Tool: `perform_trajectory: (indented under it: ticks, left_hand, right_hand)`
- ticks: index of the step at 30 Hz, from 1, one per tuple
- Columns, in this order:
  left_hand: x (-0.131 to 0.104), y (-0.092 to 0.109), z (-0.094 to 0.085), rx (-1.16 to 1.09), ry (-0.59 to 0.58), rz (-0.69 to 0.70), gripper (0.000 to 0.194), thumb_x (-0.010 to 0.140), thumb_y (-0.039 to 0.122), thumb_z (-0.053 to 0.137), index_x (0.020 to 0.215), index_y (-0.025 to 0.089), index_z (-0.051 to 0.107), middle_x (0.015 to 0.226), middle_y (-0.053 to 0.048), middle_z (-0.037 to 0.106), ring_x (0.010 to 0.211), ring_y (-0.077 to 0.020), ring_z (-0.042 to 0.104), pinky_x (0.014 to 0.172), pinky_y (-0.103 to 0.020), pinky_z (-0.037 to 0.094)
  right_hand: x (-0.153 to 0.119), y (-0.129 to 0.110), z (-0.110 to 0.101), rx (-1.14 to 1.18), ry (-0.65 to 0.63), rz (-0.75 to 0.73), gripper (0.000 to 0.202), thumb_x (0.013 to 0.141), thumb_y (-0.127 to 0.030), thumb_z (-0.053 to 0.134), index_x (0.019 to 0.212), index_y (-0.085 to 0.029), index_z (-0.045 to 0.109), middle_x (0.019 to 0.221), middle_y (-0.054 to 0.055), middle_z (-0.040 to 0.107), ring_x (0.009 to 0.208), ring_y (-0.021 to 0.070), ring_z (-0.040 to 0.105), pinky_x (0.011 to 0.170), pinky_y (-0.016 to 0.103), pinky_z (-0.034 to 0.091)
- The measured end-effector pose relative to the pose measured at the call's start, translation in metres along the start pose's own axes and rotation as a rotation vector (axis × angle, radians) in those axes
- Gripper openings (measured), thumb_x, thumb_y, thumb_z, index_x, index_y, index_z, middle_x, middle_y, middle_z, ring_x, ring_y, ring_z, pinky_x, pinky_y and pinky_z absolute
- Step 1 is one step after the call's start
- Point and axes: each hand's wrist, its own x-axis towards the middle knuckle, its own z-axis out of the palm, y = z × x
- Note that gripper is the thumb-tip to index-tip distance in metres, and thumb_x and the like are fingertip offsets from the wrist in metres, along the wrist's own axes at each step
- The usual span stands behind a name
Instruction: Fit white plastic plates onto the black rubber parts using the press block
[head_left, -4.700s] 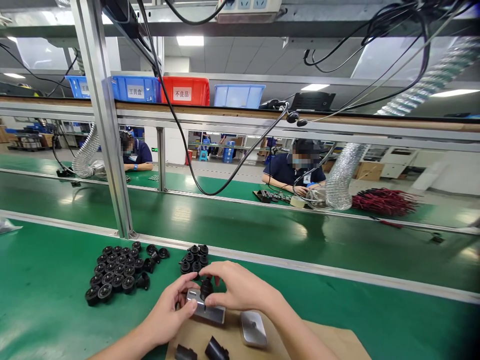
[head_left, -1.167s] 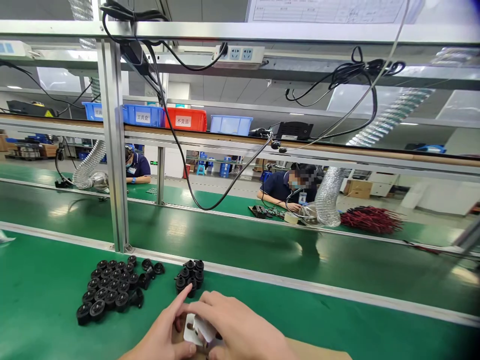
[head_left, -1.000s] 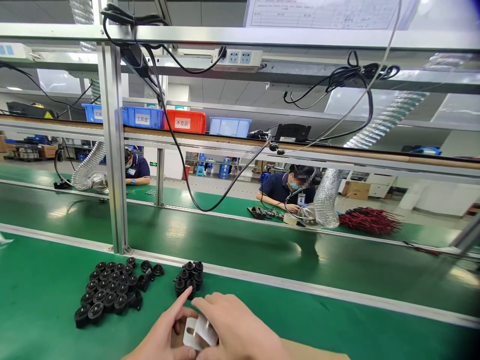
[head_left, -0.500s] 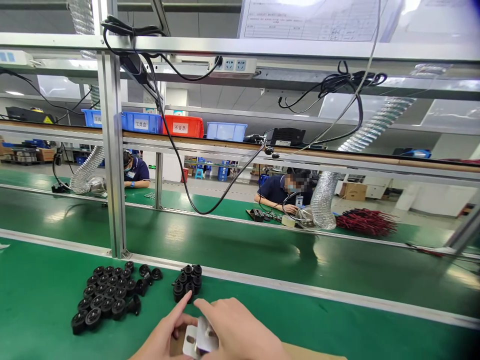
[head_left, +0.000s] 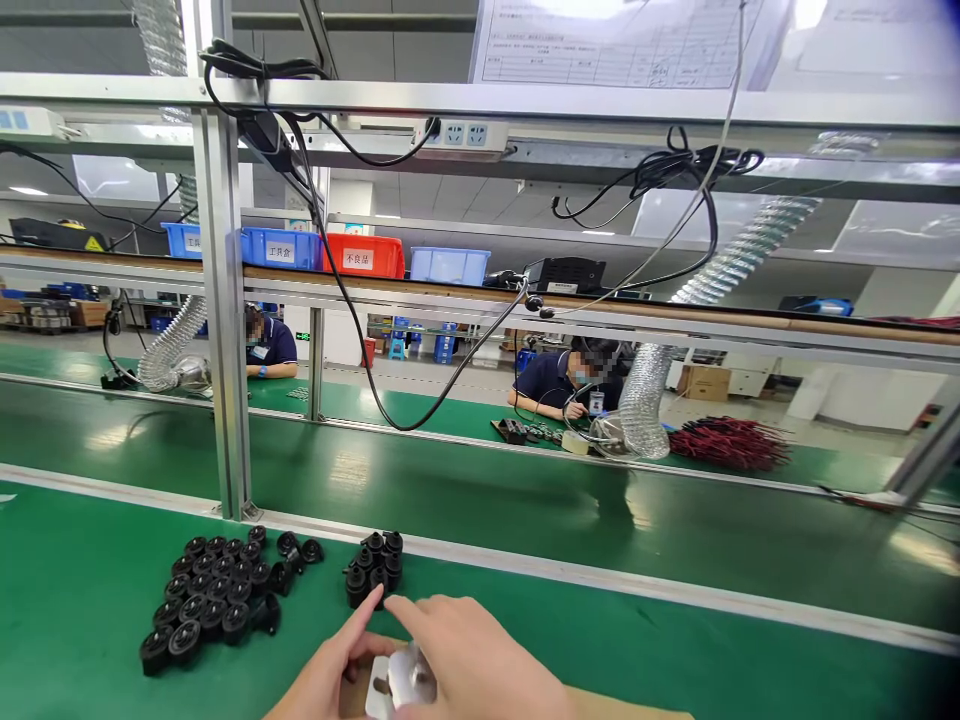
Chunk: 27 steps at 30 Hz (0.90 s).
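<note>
At the bottom middle, my left hand (head_left: pixel 330 665) and my right hand (head_left: pixel 487 660) are closed around a small silvery-white slotted bracket (head_left: pixel 379 690). My left fingers curl round its left side, with the index finger stretched upward. My right hand covers its right side, where a shiny rounded part (head_left: pixel 409 678) shows a hole. Whether these are one piece or two I cannot tell. Just beyond my fingertips stands a small cluster of black stemmed parts (head_left: pixel 375 568). A larger group of round black parts (head_left: pixel 214 598) lies to the left on the green table (head_left: pixel 67 600).
Brown cardboard (head_left: pixel 615 705) lies under my hands. A metal post (head_left: pixel 223 400) and rail (head_left: pixel 525 572) border the table's far side. A black cable (head_left: pixel 375 395) hangs ahead. Across the green belt (head_left: pixel 465 500), two people work near ducts (head_left: pixel 643 405) and red-black wires (head_left: pixel 727 443).
The shiny part of the bracket has tilted between my hands, so its face looks rounder and narrower. Both hands stay nearly in place. The person across at right has raised a hand slightly.
</note>
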Motion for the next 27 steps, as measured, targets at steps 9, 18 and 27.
perform_trajectory:
  ticks: [9, 18, 27]
  left_hand:
    - [0.001, -0.002, -0.006, 0.134, 0.014, -0.03, 0.132, 0.076, 0.074, 0.084, 0.173, 0.023, 0.011, 0.134, -0.016, 0.071, 0.12, -0.0359, 0.066, 0.1, -0.041, 0.047]
    - [0.006, -0.005, -0.007, 0.123, -0.02, -0.023, 0.131, 0.077, 0.067, 0.084, 0.173, 0.021, 0.007, 0.123, -0.013, 0.075, 0.116, -0.0346, 0.067, 0.095, -0.038, 0.047]
    - [0.022, -0.019, 0.005, -0.047, 0.018, -0.128, 0.159, 0.062, 0.09, 0.081, 0.17, 0.011, -0.004, 0.094, -0.008, 0.076, 0.092, -0.0303, 0.071, 0.094, -0.041, 0.053]
  right_hand:
    - [0.004, 0.002, 0.004, -0.014, -0.037, -0.049, 0.064, 0.08, -0.054, 0.088, 0.133, -0.026, 0.063, 0.105, 0.006, 0.071, 0.092, 0.0326, 0.066, 0.074, 0.035, 0.045]
    - [0.004, 0.019, 0.005, 0.119, -0.102, -0.338, 0.027, 0.096, -0.04, 0.075, 0.122, -0.034, 0.071, 0.111, 0.0, 0.068, 0.094, 0.0226, 0.061, 0.081, 0.031, 0.044]
    - [0.037, 0.004, 0.03, -0.337, -0.109, 0.005, 0.013, 0.095, -0.025, 0.071, 0.106, -0.021, 0.076, 0.105, 0.007, 0.078, 0.084, 0.0294, 0.076, 0.053, 0.031, 0.028]
